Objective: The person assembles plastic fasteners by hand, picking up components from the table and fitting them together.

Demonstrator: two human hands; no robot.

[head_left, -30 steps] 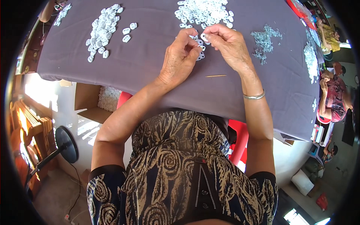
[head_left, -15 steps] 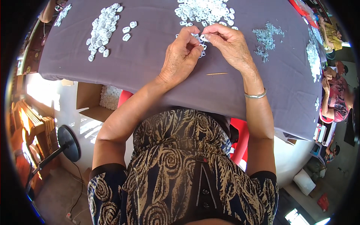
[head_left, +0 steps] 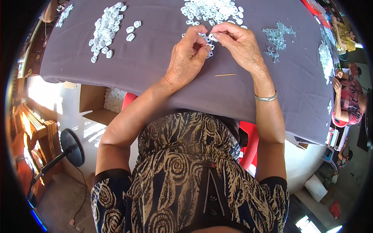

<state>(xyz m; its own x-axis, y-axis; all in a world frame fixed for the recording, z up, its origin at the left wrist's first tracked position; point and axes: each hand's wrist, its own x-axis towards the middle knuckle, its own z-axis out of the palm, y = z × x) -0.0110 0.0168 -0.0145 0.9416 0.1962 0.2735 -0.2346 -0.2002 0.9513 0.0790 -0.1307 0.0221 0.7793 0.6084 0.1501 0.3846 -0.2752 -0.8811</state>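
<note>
Over the far middle of the grey-covered table, my right hand point(head_left: 241, 44) pinches a small white oval plastic piece point(head_left: 212, 37) with dark holes between thumb and index finger. Close beside it on the left is my left hand point(head_left: 187, 54), its fingers curled in and its thumb bent toward them. What it holds, if anything, is too small and hidden to make out. Several loose white pieces point(head_left: 210, 53) lie on the cloth under and between both hands. Past my fingertips spreads a large heap of such white pieces point(head_left: 213, 9).
Left on the table sits a pile of closed-looking white pieces point(head_left: 105, 33), with a few apart point(head_left: 130, 37). Small metal pins point(head_left: 279, 39) lie to the right. A thin wooden stick point(head_left: 225, 75) rests nearer me. Below the table edge stands a cardboard box point(head_left: 93, 99). Other people sit far right.
My right hand has shifted very slightly to the right with the white piece still pinched. My left hand stays almost in place.
</note>
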